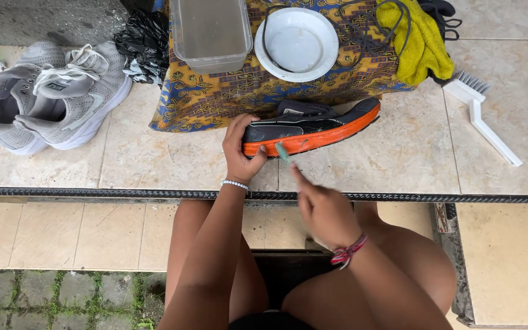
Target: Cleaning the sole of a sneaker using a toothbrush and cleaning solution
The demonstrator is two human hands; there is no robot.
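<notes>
A black shoe with an orange sole (310, 128) lies on its side on the tiled ledge, sole edge toward me. My left hand (241, 148) grips its heel end at the left. My right hand (323, 208) holds a small teal toothbrush (283, 151), blurred, with its head against the orange sole edge near the middle. A bead bracelet is on my left wrist and a red string band on my right wrist.
A patterned cloth (227, 91) behind the shoe carries a clear plastic tub (210, 32), a white bowl (296, 43) and a yellow rag (415, 38) with laces. A pair of grey sneakers (56, 91) sits left, a white scrub brush (483, 110) right. A metal strip edges the ledge.
</notes>
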